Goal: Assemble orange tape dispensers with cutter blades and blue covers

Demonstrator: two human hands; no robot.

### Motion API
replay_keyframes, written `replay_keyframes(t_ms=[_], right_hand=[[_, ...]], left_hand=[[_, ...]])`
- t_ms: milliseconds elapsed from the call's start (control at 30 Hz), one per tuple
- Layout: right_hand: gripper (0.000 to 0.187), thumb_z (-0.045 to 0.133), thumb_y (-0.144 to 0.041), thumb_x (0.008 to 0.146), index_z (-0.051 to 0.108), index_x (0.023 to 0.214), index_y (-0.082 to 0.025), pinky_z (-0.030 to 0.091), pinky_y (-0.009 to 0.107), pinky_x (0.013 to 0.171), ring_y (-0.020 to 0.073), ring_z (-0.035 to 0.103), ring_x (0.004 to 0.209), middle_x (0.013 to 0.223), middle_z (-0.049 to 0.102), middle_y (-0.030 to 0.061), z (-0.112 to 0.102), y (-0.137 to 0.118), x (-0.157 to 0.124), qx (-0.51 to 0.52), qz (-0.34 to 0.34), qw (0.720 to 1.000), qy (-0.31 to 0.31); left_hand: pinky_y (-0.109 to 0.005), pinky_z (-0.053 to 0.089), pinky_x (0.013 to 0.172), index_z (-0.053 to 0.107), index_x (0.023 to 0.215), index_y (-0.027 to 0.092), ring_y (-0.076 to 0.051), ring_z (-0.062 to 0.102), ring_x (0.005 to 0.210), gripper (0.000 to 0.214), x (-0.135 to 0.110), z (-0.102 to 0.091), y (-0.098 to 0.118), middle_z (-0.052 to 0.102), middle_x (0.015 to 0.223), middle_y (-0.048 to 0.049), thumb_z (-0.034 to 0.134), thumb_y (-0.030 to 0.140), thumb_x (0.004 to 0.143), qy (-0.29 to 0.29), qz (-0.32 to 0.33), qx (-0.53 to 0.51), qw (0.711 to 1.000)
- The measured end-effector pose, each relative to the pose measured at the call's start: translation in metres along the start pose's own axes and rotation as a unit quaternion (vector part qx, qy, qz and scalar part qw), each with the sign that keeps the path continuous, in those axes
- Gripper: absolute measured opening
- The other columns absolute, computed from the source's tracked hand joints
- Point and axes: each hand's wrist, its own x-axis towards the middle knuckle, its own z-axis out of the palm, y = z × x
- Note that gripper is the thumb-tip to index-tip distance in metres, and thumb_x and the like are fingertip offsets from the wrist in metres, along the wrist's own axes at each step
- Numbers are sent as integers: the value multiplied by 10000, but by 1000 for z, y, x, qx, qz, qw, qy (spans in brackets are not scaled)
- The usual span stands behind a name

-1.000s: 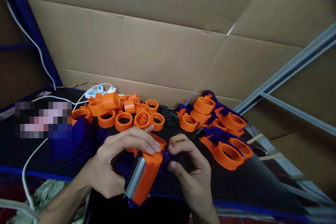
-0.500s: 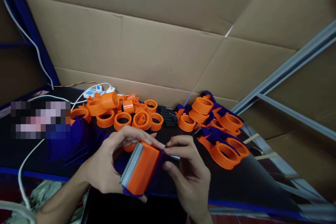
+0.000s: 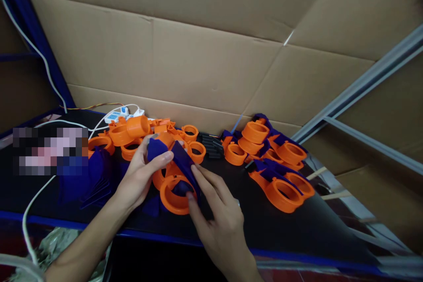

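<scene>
One orange-and-purple tape dispenser (image 3: 174,187) sits low over the near middle of the black tabletop (image 3: 297,224), held in two hands. Left hand (image 3: 140,174) is pinched on its purple upper end. Right hand (image 3: 214,220) clamps the purple side plate, thumb on the orange ring.

Behind is one heap of loose orange rings (image 3: 132,134), about ten. To the right is one pile of assembled dispensers (image 3: 280,176). One white power strip (image 3: 115,116) lies at the far left.

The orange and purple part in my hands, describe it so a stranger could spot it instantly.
On the black table before the cardboard wall, look near the front edge, left of centre. The orange-and-purple part sits between the left hand and right hand; unlike the loose orange rings behind, it alone is held.
</scene>
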Motion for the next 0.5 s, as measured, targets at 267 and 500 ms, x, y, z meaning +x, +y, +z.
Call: replay_keyframes(t_ms=[267,500], right_hand=[[350,606,-193,967,643,1315,-209,570,400,954,233,702,1054,1198,747,64,-8,10,6,-60,28,998,2],[274,635,-322,959,735,1198,-232,605,283,699,200,757,818,1032,801,31,-25,33,15,26,152,988,-9]], left_hand=[[-303,568,852,627,1131,231,-206,687,1010,431,2,6,-8,717,1056,-26,837,346,772,-18,-62,32,997],[-350,583,846,603,1298,275,-297,612,1239,435,3,4,-7,646,1350,-88,700,398,892,-111,-104,55,987]])
